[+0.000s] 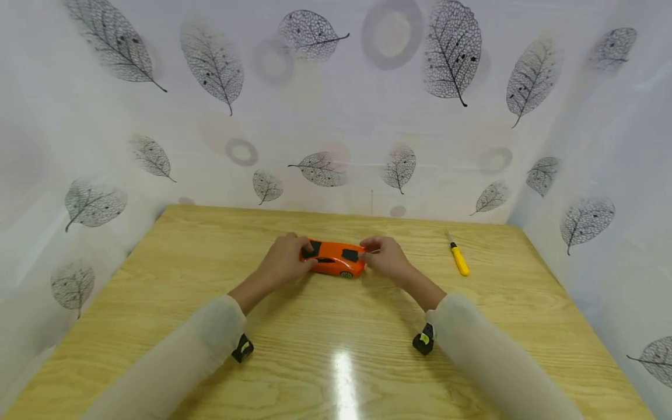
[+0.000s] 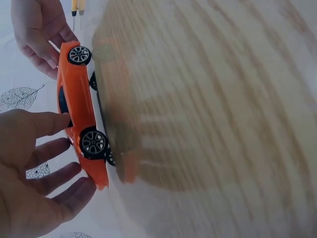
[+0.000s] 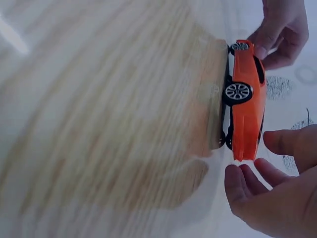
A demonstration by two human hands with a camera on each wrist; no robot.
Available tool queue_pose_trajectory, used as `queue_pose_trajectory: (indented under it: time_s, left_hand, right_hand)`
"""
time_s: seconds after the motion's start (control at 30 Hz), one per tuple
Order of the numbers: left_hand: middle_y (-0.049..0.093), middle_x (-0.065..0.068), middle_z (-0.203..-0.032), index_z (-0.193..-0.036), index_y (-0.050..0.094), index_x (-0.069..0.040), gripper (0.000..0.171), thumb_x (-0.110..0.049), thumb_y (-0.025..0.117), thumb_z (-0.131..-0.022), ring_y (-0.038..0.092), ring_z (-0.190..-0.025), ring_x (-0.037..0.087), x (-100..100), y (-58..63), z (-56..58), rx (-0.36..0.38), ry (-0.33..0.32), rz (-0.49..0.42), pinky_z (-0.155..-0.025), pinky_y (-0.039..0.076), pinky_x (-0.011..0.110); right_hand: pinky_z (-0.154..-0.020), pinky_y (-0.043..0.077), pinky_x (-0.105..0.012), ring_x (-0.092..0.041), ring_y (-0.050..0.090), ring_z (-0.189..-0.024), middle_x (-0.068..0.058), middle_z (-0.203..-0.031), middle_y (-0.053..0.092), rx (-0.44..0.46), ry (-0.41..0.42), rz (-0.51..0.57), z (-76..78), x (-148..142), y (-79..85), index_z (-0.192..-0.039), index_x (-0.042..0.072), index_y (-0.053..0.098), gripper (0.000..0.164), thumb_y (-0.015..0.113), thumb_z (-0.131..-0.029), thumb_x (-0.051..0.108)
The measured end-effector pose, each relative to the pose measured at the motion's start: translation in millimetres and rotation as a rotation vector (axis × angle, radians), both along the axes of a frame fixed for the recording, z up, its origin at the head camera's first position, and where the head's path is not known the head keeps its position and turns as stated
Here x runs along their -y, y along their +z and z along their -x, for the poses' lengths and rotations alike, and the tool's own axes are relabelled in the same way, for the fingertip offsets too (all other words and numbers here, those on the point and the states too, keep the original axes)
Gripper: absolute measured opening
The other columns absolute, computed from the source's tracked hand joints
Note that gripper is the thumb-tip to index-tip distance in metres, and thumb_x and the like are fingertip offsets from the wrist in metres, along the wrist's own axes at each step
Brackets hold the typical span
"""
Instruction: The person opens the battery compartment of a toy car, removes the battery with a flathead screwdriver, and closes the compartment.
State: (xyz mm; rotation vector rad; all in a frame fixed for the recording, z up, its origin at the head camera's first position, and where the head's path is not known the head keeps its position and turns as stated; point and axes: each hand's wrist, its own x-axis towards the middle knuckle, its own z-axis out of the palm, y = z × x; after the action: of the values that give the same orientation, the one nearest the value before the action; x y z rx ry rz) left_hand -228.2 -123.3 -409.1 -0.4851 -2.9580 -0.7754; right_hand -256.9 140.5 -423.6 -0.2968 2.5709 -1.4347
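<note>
An orange toy car (image 1: pixel 332 257) with dark windows stands lengthwise across the wooden table, its wheels close over the tabletop. Around its left end, my left hand (image 1: pixel 284 261) grips it, thumb on the near side and fingers over the far side. My right hand (image 1: pixel 387 257) is at the car's other end, fingertips right at the edge of the body. In the right wrist view, that hand's thumb and fingers (image 3: pixel 270 173) are spread apart around this end. The left wrist view shows the car's side and spoked wheels (image 2: pixel 93 142) beside the left thumb.
A screwdriver (image 1: pixel 459 260) with a yellow handle lies on the table (image 1: pixel 294 361) to the right, its shaft pointing to the back. A white sheet (image 1: pixel 336 122) with leaf prints rises behind the table and along both sides.
</note>
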Motion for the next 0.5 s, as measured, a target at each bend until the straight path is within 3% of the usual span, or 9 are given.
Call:
queue_pose_trajectory:
  time_s: [0.17,0.3,0.4,0.5]
  left_hand:
    - [0.063,0.016,-0.12,-0.121,0.07,-0.005,0.035,-0.026,0.076,-0.094,0.057,-0.11,0.035,10,3.0,3.6,-0.02,-0.139,0.084,-0.097,0.052,0.048]
    - [0.06,0.016,-0.129,-0.13,0.066,-0.008,0.041,-0.025,0.076,-0.094,0.055,-0.117,0.035,20,5.6,12.0,-0.053,-0.268,0.139,-0.1,0.051,0.049]
    - [0.058,0.015,-0.133,-0.133,0.065,-0.01,0.041,-0.021,0.076,-0.095,0.055,-0.121,0.034,27,5.4,19.8,-0.065,-0.342,0.138,-0.103,0.05,0.049]
    - [0.059,0.014,-0.135,-0.131,0.066,-0.011,0.038,-0.017,0.076,-0.095,0.055,-0.124,0.034,32,5.1,24.6,-0.047,-0.401,0.121,-0.108,0.048,0.05]
  right_hand:
    - [-0.088,0.057,-0.044,-0.031,0.063,-0.104,-0.013,-0.115,0.068,-0.317,0.089,-0.281,-11.3,8,3.6,-0.118,0.004,0.067,0.028,0.071,-0.098,0.023]
    - [-0.088,0.055,-0.047,-0.033,0.059,-0.106,-0.014,-0.118,0.065,-0.565,0.219,-0.472,-18.5,14,9.6,-0.12,0.005,0.067,0.035,0.075,-0.096,0.029]
    - [-0.089,0.053,-0.047,-0.033,0.057,-0.105,-0.013,-0.118,0.064,-0.703,0.351,-0.566,-18.8,16,11.3,-0.121,0.008,0.066,0.04,0.08,-0.092,0.031]
    - [-0.093,0.051,-0.046,-0.032,0.054,-0.108,-0.011,-0.122,0.061,-0.76,0.474,-0.638,-16.3,14,9.4,-0.127,0.012,0.064,0.044,0.081,-0.091,0.032]
